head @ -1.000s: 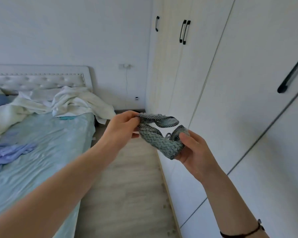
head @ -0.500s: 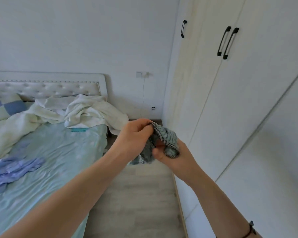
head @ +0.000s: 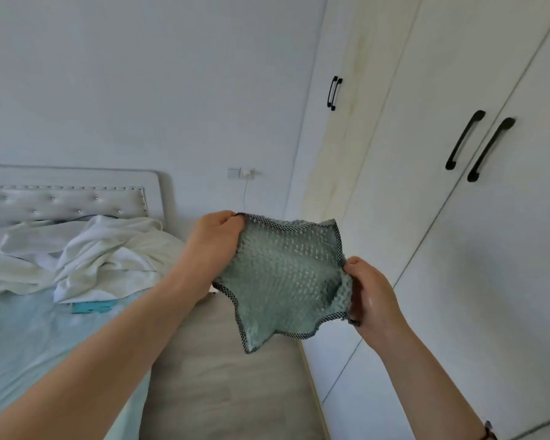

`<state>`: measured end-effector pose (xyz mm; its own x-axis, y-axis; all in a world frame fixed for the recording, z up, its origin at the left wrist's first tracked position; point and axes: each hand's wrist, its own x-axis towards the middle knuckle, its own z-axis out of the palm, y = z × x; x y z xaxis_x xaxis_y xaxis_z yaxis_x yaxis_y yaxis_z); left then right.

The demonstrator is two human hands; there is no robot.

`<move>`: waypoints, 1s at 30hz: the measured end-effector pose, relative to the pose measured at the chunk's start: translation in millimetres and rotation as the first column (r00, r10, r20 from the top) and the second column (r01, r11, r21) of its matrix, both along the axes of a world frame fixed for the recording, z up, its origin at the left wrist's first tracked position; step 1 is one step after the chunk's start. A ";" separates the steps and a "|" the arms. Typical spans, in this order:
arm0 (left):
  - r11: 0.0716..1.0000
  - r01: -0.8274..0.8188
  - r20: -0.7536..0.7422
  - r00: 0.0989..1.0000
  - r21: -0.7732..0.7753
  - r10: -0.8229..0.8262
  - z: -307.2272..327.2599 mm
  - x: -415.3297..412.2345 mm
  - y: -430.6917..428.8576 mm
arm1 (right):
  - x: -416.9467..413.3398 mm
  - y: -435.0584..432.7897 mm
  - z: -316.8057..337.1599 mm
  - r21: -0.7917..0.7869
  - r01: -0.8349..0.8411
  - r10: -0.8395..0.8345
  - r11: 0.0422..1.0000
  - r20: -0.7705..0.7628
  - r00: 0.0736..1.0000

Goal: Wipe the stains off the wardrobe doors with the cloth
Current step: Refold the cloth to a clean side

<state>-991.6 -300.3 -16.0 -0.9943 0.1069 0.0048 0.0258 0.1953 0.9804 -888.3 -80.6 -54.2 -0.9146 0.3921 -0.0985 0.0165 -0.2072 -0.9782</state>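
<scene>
Hands apart, my left hand (head: pixel 218 239) pinches one corner of the cloth (head: pixel 286 281) and my right hand (head: pixel 370 293) grips the opposite edge, holding it spread in mid-air near the wardrobe doors (head: pixel 426 233); I judge I'm readying it, and next must press it on the yellowish stains (head: pixel 350 147).

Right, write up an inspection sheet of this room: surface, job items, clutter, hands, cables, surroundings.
Surface: wardrobe doors, white, closed; yellowish streaks down the panel nearest the wall.
Job's things: green cloth, spread open in the air, not touching the doors.
Clutter: crumpled white bedding on the bed.
Hands: left hand pinches the cloth's top corner; right hand grips its right edge.
Cables: thin white cable hanging from a wall plug.
Surroundings: wooden floor, tufted headboard, black door handles.
</scene>
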 end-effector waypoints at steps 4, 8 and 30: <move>0.990 0.104 0.109 0.990 -0.096 -0.094 -6.4 -56.1 3.3 | -44.2 -3.1 -30.9 -0.173 -0.209 0.235 0.963 0.149 0.960; 0.965 0.258 0.245 0.934 0.046 -0.261 -14.3 -107.8 16.0 | -87.7 -13.3 -52.2 0.084 -0.401 0.367 0.912 0.270 0.890; 0.966 0.174 0.571 0.781 0.191 -0.254 -138.0 -470.4 104.5 | -426.5 76.7 -49.1 -0.343 -0.141 0.100 0.929 -0.135 0.986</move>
